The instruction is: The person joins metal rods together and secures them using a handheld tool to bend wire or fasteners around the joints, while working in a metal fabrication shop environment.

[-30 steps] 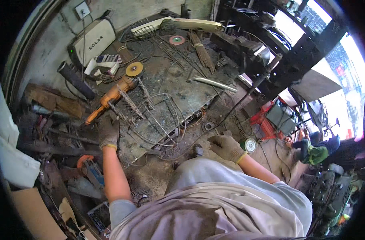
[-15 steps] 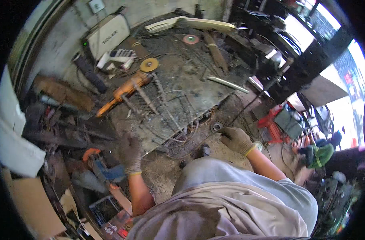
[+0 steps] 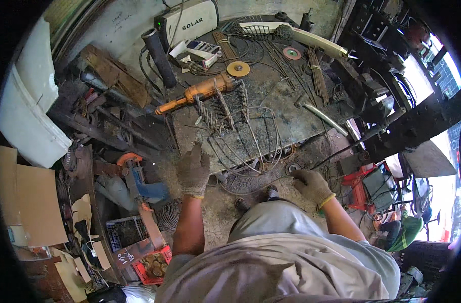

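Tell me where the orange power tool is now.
In the head view, the orange power tool lies on the worktable, left of centre, beyond the left hand, beside the yellow disc.

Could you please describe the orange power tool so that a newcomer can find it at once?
Look for the big grey work table. On its left part, beyond the left hand, the orange power tool lies slanted, with rough metal rods close by. Its long orange body, with a round yellow disc at one end, sets it apart from these dull rods.
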A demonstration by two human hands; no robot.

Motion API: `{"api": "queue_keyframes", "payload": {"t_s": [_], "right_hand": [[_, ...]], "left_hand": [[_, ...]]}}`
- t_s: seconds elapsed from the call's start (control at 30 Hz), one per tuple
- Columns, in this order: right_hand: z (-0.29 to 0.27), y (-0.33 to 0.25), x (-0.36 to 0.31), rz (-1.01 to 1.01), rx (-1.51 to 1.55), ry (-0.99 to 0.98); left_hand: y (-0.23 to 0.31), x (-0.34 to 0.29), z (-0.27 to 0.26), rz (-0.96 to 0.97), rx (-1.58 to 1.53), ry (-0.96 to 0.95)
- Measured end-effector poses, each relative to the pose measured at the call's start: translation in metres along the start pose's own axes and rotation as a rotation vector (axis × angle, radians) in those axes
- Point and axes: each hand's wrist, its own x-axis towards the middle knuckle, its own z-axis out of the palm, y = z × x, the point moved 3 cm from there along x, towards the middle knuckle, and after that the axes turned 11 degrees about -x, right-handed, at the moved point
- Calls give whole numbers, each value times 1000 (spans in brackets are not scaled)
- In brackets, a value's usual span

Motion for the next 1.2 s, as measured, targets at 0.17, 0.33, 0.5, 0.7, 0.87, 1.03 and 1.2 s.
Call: {"api": "queue_keyframes", "payload": {"t_s": [0.17,0.33,0.5,0.7,0.87,1.03,1.2], "right_hand": [[-50,27,42,193,196,197],[-101,52,164,144,493,365],[-134,50,345,25,262,456],[-101,66,490,-94,-361,303],[-120,43,527,-228,-434,327],[-120,34,526,-255,-492,153],[-94,58,532,-271,-558,165]], "left_hand": [[-3,-7,7,-117,-77,70],[-3,-4,7,-69,-14,133],[-2,5,9,-221,40,78],[-12,0,16,-262,58,98],[-5,5,17,-291,14,95],[2,11,18,-192,173,76],[5,21,21,-186,176,103]]}}
